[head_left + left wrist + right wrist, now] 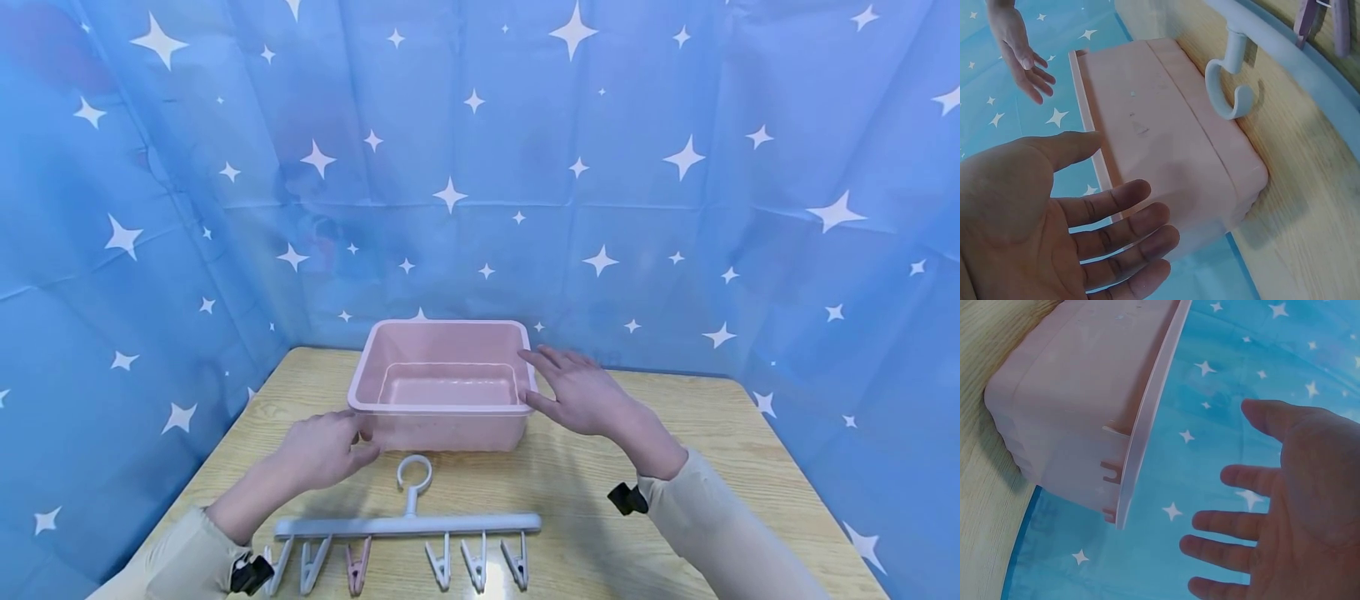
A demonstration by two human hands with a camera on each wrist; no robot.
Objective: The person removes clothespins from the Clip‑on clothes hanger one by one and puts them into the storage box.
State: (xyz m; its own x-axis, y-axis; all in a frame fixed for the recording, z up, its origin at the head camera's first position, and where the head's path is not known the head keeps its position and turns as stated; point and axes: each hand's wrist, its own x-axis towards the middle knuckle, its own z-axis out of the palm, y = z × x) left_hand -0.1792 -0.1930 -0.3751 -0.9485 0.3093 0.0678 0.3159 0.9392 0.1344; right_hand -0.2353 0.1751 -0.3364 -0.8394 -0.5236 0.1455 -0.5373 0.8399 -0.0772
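Note:
A pink plastic basin (438, 431), rectangular with a pale rim, stands upright on the table with nothing inside. My left hand (324, 448) is at its front left corner, fingers spread and loosely bent; in the left wrist view the palm (1016, 219) faces the basin's side. At the right end of the rim is my right hand (585, 392), its fingers extended. The right wrist view shows that hand (1272, 506) apart from the basin wall (1072, 419). In front of the basin lies a pale blue clip hanger (408, 526), its hook pointing at the basin.
Several clothespins hang from the hanger bar toward the near edge, one of them a pink clothespin (357, 567) and the others pale. The wooden table (637, 533) is bordered at the back and sides by a blue star-patterned curtain (510, 167).

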